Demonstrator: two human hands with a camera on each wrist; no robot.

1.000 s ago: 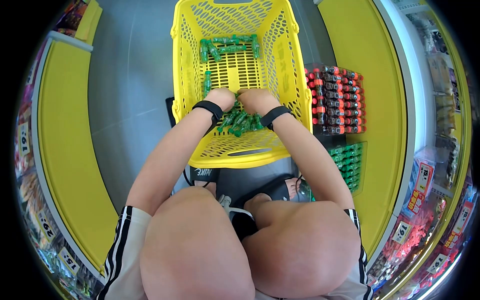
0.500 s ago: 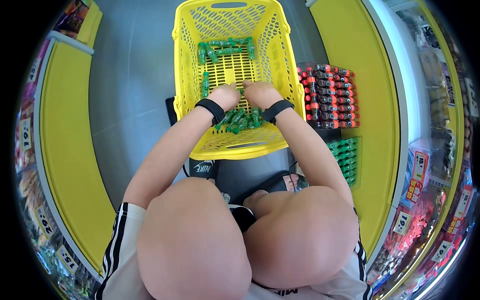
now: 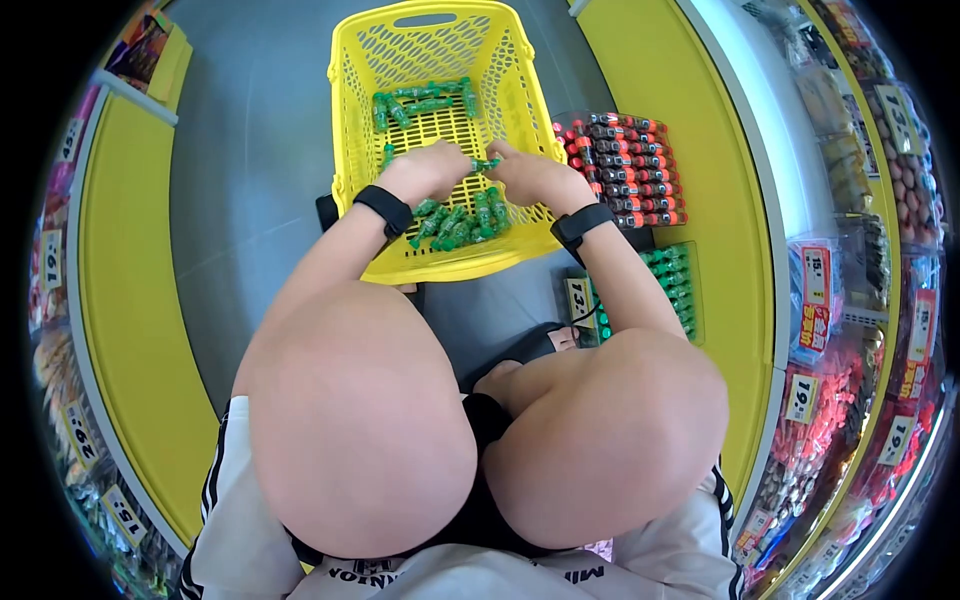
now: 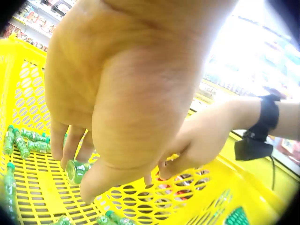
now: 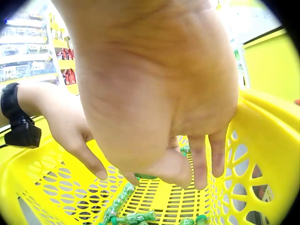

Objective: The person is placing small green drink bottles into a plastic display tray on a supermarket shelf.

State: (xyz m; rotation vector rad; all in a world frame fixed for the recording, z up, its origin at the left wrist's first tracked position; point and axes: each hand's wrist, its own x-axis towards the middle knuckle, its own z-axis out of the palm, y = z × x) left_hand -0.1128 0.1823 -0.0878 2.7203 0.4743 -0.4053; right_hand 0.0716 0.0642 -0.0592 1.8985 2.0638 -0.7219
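Green bottle lies crosswise, pinched by the left hand, cap toward the right hand. Whether right fingers grip is unclear.

Head view: bright, even illumination; wide-angle distortion bows the yellow shelf panels; corners black. Left wrist view: upper right blown out to white. Both wrist corners dark; left hand and right hand soft near lens, yellow-tinted.
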